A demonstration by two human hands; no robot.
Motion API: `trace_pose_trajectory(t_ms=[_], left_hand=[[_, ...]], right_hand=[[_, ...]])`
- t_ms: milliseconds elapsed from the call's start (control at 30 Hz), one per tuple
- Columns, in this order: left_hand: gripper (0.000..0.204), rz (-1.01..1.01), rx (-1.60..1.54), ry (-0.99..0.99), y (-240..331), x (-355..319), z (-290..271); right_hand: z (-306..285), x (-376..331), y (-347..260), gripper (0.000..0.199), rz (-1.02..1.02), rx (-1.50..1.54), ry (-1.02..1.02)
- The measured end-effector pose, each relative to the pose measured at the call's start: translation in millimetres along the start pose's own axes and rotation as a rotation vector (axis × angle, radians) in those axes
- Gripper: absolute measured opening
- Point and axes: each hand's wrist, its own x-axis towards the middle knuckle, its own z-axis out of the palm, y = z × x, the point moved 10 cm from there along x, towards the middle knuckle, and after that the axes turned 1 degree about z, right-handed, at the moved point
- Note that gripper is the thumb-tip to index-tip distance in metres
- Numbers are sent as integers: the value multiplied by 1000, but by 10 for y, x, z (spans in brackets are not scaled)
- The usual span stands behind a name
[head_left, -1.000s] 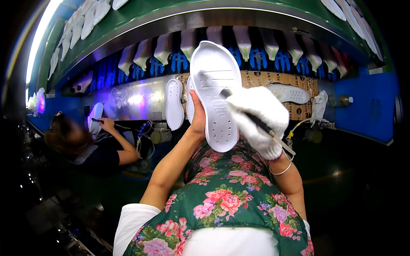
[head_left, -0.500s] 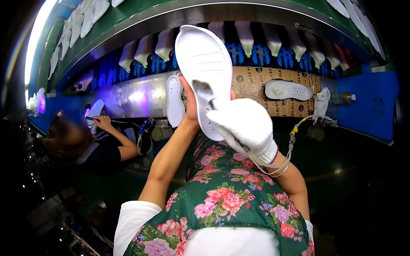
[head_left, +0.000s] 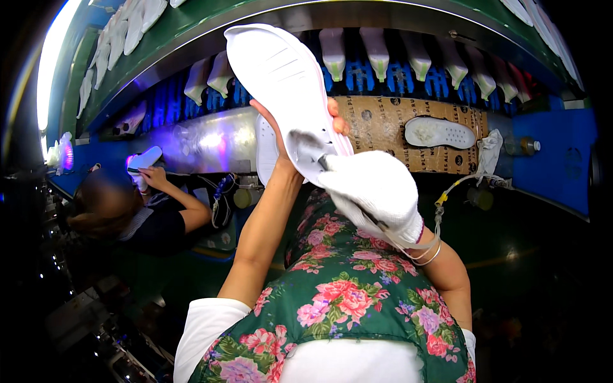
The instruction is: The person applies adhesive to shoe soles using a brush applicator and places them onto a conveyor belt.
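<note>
Your left hand (head_left: 300, 137) grips the white shoe sole (head_left: 284, 96) near its lower end, fingers wrapped round both edges, tilting it up toward the upper centre of the frame with its grooved underside facing you. Your right hand (head_left: 373, 191), in a white glove, is clenched round a brush (head_left: 313, 150) whose head presses on the sole's lower part. Right of centre, another white sole (head_left: 439, 132) lies on the brown cardboard sheet (head_left: 383, 127). At the left, a co-worker's hand (head_left: 150, 173) touches a further sole (head_left: 143, 159).

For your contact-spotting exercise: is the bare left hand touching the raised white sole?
Touching: the head view shows the left hand gripping the white sole, fingers wrapped over its edges.
</note>
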Motion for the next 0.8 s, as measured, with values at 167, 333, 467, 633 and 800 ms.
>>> trace_pose_trajectory(t_ms=[167,333,467,633,800], left_hand=[[115,39,36,25,119,70,-64],[117,52,51,27,169,172,76],[116,19,131,126,206,186,12],[118,-74,182,122,186,201,-98],[114,-176,243,89,155,306,-120]], right_hand=[[83,-25,-18,31,-13,-61,11],[53,-41,160,33,83,-64,-50],[103,1,70,28,50,1,-80],[-55,56,165,32,89,-46,-18],[173,-43,118,33,-30,-234,-60]])
